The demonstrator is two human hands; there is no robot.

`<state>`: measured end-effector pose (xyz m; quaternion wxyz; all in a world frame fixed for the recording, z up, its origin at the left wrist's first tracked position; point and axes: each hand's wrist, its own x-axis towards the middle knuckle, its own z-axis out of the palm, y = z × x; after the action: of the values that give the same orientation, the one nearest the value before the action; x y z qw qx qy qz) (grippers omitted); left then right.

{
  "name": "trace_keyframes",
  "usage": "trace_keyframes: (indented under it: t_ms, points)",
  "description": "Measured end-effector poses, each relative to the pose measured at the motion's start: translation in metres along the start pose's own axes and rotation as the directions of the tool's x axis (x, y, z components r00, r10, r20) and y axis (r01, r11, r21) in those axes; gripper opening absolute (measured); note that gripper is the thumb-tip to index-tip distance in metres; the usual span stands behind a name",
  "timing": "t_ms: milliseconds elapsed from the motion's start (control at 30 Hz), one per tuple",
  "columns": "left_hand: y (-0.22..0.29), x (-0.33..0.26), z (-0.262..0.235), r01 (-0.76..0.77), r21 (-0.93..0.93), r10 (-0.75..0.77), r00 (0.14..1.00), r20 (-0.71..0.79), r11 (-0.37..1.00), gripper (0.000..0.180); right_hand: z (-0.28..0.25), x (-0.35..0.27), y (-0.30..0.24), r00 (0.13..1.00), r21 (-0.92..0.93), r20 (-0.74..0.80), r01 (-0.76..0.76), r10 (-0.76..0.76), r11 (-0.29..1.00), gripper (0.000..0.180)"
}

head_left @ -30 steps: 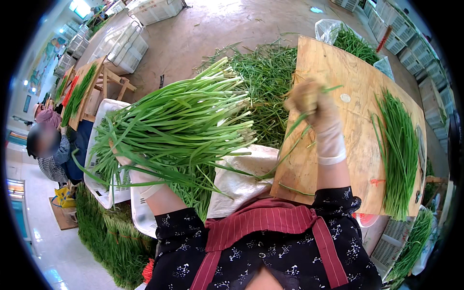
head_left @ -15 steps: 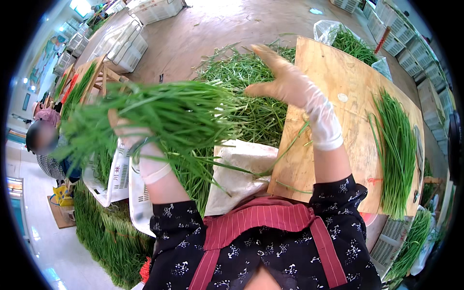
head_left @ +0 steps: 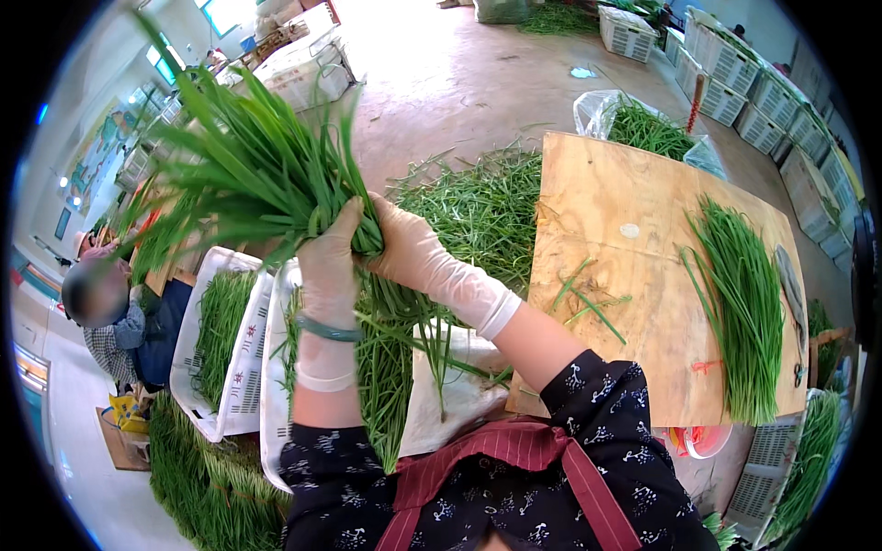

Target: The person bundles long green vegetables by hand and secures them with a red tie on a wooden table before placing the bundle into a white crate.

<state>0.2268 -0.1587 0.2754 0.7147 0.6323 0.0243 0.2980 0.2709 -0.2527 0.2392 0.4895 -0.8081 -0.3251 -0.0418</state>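
In front of me, to the left, I hold up a thick bunch of garlic chives (head_left: 266,174), its long flat leaves fanning out to the upper left. My left hand (head_left: 329,241), in a pale thin glove with a green bangle below the wrist, is closed round the bunch. Pressed against the other side is my gloved right hand (head_left: 409,246), its fingers also wrapped on the leaves. Some strands droop below my hands. On the wooden board (head_left: 588,230) to the right lies another neat bunch of chives (head_left: 740,308), along with loose bits of leaf.
Behind the board's left edge spreads a heap of loose chives (head_left: 478,207). White plastic crates (head_left: 248,395) with chives stand at my left. A co-worker (head_left: 115,321) sits at far left. Stacked crates (head_left: 721,69) line the far right; a clear bag (head_left: 597,115) is beyond the board.
My right hand has come from open above the heap to grip the bunch beside my left hand. The bunch has gone from lying sideways to pointing up and left.
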Motion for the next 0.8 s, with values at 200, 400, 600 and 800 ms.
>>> trace_keyframes:
  t_ms: [200,400,600,800]
  points:
    - [0.052,0.025,-0.032,0.106,0.422,-0.278,0.887,0.37,0.9,0.032,-0.031,0.017,-0.005,0.961,0.064,0.246,0.115,-0.127,0.991,0.059]
    - [0.059,0.018,-0.034,0.033,0.129,-0.08,0.923,0.377,0.991,0.035,-0.054,0.038,-0.045,0.817,0.068,0.548,0.174,-0.182,0.982,0.056]
    - [0.015,0.028,-0.05,0.235,-0.13,-0.2,0.95,0.239,0.963,0.028,-0.063,0.017,-0.031,0.959,-0.125,0.262,0.144,-0.107,0.982,0.061]
    - [-0.009,0.023,-0.123,0.229,-0.313,-0.282,0.95,-0.137,0.922,0.031,-0.115,-0.078,0.089,0.93,-0.278,-0.197,-0.357,0.311,0.892,0.066]
